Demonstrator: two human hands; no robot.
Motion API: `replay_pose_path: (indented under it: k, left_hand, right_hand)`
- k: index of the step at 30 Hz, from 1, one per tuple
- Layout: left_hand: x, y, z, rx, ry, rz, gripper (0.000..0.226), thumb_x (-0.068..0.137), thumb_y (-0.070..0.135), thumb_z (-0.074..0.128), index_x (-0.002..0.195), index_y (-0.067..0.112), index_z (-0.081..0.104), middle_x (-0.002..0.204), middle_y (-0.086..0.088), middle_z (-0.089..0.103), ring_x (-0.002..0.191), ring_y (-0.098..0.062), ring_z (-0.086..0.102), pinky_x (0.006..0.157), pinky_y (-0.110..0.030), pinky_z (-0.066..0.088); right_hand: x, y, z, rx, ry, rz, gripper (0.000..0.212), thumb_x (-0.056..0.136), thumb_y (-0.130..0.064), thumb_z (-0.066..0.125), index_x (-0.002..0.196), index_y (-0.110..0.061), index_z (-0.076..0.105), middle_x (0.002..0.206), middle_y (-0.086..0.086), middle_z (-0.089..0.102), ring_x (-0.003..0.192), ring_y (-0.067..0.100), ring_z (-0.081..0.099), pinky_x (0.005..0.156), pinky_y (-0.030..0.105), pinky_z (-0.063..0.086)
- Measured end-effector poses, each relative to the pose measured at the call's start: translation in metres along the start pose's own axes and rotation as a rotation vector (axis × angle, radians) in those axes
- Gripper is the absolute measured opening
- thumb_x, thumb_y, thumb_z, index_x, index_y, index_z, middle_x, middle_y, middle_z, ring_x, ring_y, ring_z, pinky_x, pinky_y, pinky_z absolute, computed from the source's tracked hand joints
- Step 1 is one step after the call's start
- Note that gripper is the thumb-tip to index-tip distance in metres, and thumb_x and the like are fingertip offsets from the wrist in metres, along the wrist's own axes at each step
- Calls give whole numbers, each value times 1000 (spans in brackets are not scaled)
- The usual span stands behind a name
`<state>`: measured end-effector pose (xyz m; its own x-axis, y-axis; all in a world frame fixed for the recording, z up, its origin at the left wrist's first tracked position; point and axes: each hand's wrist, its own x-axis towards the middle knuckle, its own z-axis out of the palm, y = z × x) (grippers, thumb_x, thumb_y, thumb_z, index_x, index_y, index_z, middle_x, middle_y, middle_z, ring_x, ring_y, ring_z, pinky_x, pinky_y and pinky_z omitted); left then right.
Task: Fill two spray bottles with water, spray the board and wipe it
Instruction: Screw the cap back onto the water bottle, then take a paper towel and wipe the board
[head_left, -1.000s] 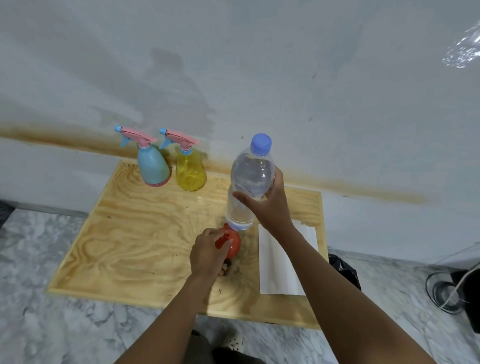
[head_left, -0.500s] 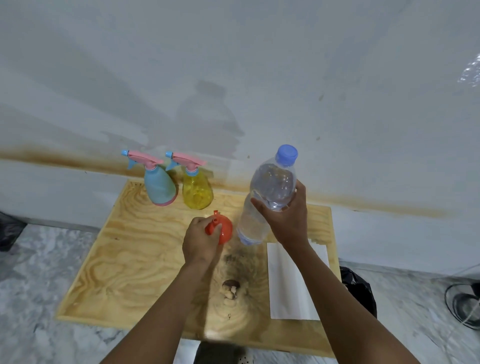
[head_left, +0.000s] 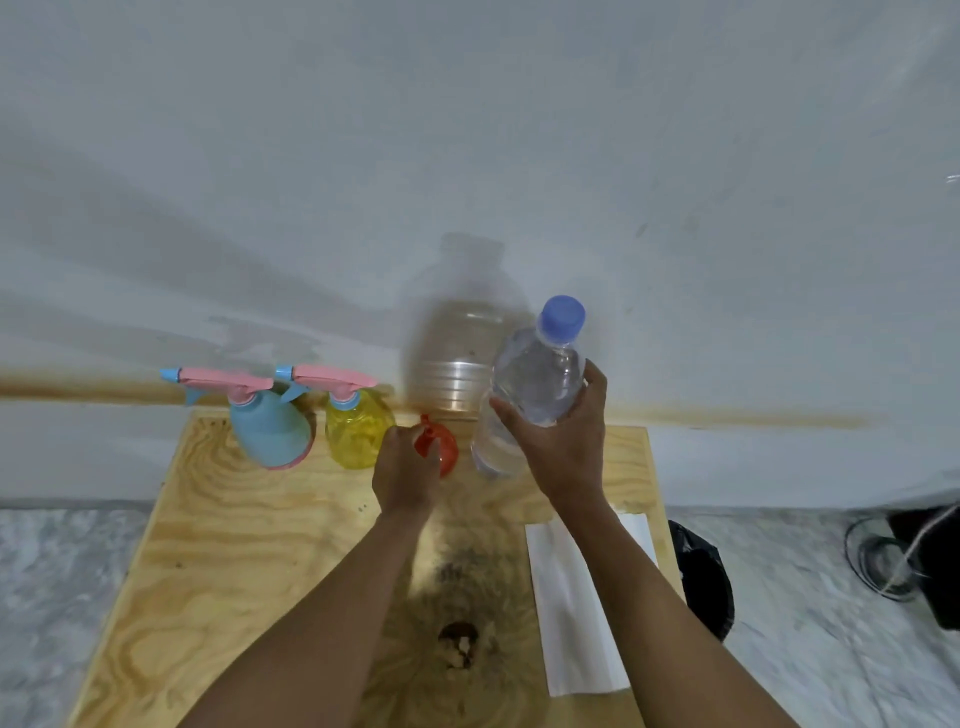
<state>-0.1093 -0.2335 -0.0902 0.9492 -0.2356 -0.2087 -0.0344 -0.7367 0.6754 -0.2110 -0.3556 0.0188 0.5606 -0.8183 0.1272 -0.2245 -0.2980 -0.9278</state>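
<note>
Water bottle is held over the far edge of the board, just right of the red funnel. The right hand is wrapped round its middle, thumb on the near side and fingers curled behind. It looks mostly full, so I judge it fairly heavy. Its thin, clear, smooth wall would likely give under a hard squeeze, so a firm grip round the ribbed waist, as here, seems the safest hold. Its long axis stands nearly upright and leans a little. The blue cap, screwed on, points up and away, and the base points down toward the board; whether the base touches the wood I cannot tell. The left hand is closed over the funnel, which looks light and stiff. The blue spray bottle and yellow spray bottle stand upright side by side against the wall, left of the funnel. Their pink trigger heads are on and their nozzles point left. A white paper towel lies flat near the board's right edge.
</note>
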Motion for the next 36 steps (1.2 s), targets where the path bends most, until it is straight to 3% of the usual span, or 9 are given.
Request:
replay_pose_path:
  k: [12,14,17,19,22,25,28,31,36]
  left_hand:
    - [-2,-10,13,-30,-44,13,41,94,39,60,130,20,59,128,-3,57,116,-24,56,91,-39,48]
    - [-8,-12,11,-54,-57,30,45,92,41,62,133,23,54,130,0,53,116,-22,56,90,-39,49]
    - [-32,-13,6,-54,-55,34,57,86,48,63,139,35,44,132,9,48,115,-15,55,88,-39,52]
    - [-59,-21,9,7,-86,67,64,86,47,64,144,34,40,138,9,46,122,-14,51,88,-38,52]
    - [-102,-38,20,112,-147,165,60,85,44,67,139,22,50,140,-1,50,127,-23,51,94,-38,52]
    - [-138,-45,34,282,-202,271,58,84,46,68,133,17,57,139,-8,53,128,-28,50,104,-40,46]
    - [-163,-40,46,372,-224,326,59,84,48,67,134,18,58,140,-11,53,132,-30,47,111,-40,36]
    - [-173,-38,54,473,-312,284,64,88,56,57,143,25,48,156,-10,32,144,-29,26,119,-38,19]
    - [-171,-37,55,473,-334,272,68,81,59,67,138,27,52,154,-7,26,143,-28,23,117,-39,24]
  right_hand:
    - [6,-5,8,-29,-44,13,94,66,-37,91,138,-21,33,121,-24,46,102,-15,52,83,6,44]
    - [4,-8,2,-59,-105,26,107,66,-42,90,148,-22,24,142,-12,43,118,-8,45,93,15,42]
    - [-8,-1,-15,-108,-132,21,111,68,-53,84,153,-22,21,154,-7,38,137,2,40,99,13,37]
    - [-25,14,-33,-179,-104,-14,90,75,-57,75,147,-19,37,145,-6,50,132,6,48,102,19,41]
    - [-57,46,-65,-281,-131,-22,44,88,-43,70,127,-25,59,117,-13,64,107,3,59,90,24,49]
    - [-87,81,-94,-429,-223,75,22,94,-38,65,114,-29,67,106,-20,67,95,0,60,85,31,54]
    - [-110,110,-115,-556,-269,216,15,95,-39,60,106,-34,69,106,-21,67,95,2,59,83,27,51]
    - [-127,131,-127,-670,-302,277,24,93,-47,61,112,-33,68,105,-17,67,104,7,60,83,27,49]
    - [-143,146,-125,-801,-378,272,43,87,-60,62,120,-32,65,106,-14,67,105,9,60,89,29,43]
